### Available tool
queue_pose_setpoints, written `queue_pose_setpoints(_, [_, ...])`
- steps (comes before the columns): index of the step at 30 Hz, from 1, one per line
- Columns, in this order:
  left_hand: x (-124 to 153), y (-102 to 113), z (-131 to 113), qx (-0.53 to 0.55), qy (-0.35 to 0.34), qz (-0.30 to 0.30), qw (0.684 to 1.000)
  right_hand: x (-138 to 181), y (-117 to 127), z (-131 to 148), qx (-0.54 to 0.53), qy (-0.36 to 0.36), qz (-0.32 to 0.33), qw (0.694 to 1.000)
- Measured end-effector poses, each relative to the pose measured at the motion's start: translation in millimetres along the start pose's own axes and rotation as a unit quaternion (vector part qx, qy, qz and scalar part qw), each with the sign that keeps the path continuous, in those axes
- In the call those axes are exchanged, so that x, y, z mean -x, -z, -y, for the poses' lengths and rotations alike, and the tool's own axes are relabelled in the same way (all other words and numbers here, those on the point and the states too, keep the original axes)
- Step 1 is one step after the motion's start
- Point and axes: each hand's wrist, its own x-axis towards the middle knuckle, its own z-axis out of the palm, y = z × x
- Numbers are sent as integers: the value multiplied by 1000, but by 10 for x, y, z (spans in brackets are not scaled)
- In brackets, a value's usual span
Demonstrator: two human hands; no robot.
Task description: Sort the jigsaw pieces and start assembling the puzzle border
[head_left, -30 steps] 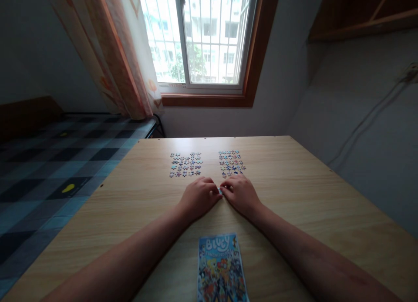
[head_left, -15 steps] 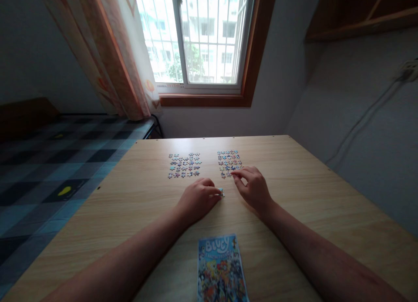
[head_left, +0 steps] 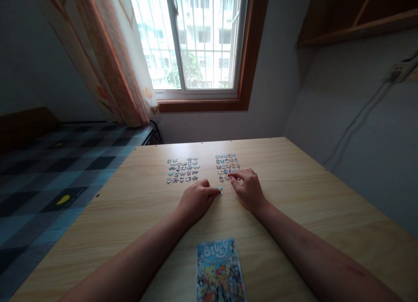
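Observation:
My left hand (head_left: pixel 198 198) rests on the table with its fingers closed at the edge of a small joined bit of jigsaw puzzle (head_left: pixel 220 190), light blue and pale in colour. To the right, my right hand (head_left: pixel 248 188) pinches thumb and forefinger together over the lower edge of a block of loose puzzle pieces (head_left: pixel 226 161). A puzzle piece seems to be between those fingertips, though they mostly cover it. Another block of loose puzzle pieces (head_left: pixel 183 171) lies in rows beyond my left hand.
A picture sheet lettered "Bluey" (head_left: pixel 220 269) lies on the wooden table (head_left: pixel 146 215) between my forearms. Left of the table stands a bed with a checked cover (head_left: pixel 88 162). A window (head_left: pixel 205 45) is behind the table, and a cable (head_left: pixel 355 119) hangs on the right wall.
The view has shifted slightly. My left fingers stay at the small joined bit, which shows a little more clearly. My right hand stays pinched at the right block's lower edge.

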Motion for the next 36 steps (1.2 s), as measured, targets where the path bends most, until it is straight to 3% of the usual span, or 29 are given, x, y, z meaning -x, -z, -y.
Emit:
queue_pose_setpoints(6, [-2, -7, -28, -14, 30, 4, 999, 12, 2, 27, 21, 2, 33, 999])
queue_pose_setpoints(14, [39, 38, -20, -21, 49, 4, 999, 57, 85, 91, 61, 84, 107, 989])
queue_pose_setpoints(21, [46, 38, -13, -6, 38, 14, 999, 56, 37, 74, 68, 113, 142, 981])
queue_pose_setpoints(36, [54, 15, -12, -1, 25, 11, 1000, 45, 24, 47, 89, 97, 153, 979])
